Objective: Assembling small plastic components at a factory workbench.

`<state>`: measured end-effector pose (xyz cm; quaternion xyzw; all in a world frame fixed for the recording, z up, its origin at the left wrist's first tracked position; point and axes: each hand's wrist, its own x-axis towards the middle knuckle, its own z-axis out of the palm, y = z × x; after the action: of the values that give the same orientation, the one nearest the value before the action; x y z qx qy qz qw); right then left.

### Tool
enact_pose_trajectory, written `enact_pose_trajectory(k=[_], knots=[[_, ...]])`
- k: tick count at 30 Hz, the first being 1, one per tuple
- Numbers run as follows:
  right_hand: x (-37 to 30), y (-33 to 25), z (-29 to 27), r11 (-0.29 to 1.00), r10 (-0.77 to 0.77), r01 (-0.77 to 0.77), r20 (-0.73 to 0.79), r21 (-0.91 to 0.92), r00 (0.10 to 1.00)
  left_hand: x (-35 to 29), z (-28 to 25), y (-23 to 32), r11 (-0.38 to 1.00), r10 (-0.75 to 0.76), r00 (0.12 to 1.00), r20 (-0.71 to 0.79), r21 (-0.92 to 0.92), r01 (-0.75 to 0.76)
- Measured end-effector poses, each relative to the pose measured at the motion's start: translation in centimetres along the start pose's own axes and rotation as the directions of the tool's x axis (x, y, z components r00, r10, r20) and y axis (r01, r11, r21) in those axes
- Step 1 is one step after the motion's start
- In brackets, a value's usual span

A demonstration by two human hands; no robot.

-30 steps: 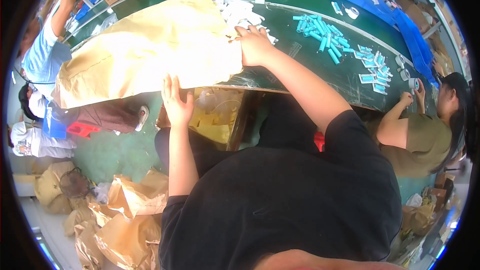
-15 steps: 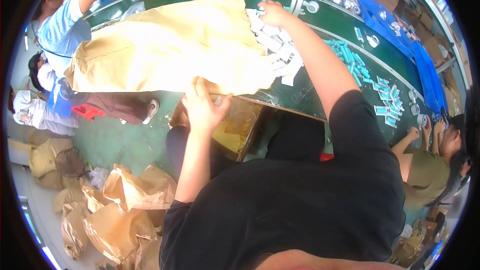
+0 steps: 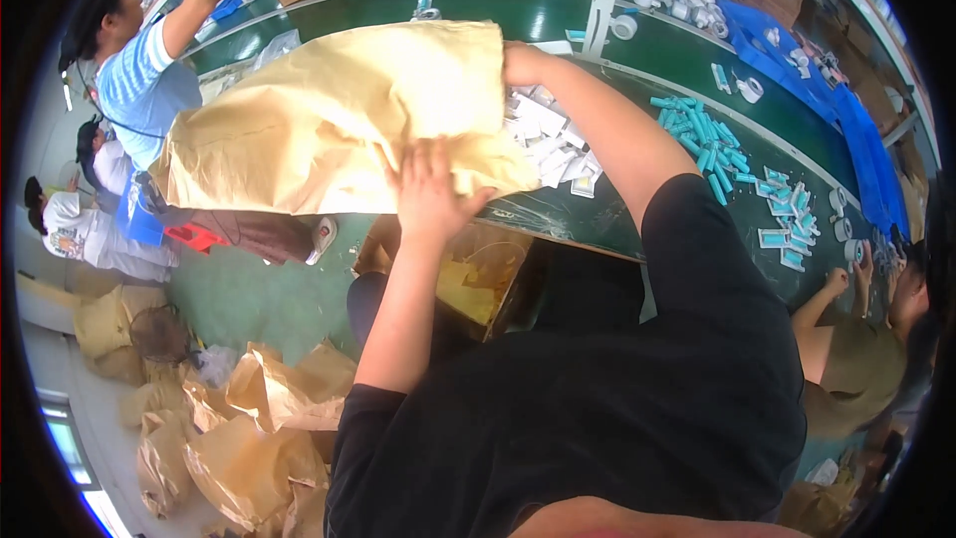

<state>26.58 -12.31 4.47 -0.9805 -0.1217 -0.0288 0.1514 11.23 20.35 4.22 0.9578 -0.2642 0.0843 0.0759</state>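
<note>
A large tan paper bag lies on its side across the green work table, its mouth facing right. My left hand rests on the near side of the bag, fingers stretched out and thumb apart. At the far corner of the bag's mouth is my right hand; its fingers are hidden at the bag's edge, so their grip does not show. A heap of small white flat pieces spills at the mouth, beneath my right forearm.
Teal tubes and small white-and-teal packets lie farther right on the table. Below its edge stands an open cardboard box. Crumpled paper bags cover the floor at lower left. Co-workers stand at left and sit at right.
My right hand has moved from the white pieces to the bag's far edge. My left hand now lies flatter on the bag, whose near side is pressed into folds.
</note>
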Motion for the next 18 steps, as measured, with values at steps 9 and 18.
enact_pose_trajectory(k=[9, 18], knots=[[-8.3, 1.5, -2.3, 0.993, 0.038, -0.04, 0.018, 0.107, 0.999, 1.5, 1.5, 0.7, 1.0, -0.025, 0.995, -0.101, 0.008, 0.026], [-16.0, -1.9, -4.4, 0.997, -0.003, -0.035, -0.48, -0.072, 0.877, 0.4, -1.5, 2.2, 0.999, 0.007, 0.997, -0.076, 0.043, -0.004]])
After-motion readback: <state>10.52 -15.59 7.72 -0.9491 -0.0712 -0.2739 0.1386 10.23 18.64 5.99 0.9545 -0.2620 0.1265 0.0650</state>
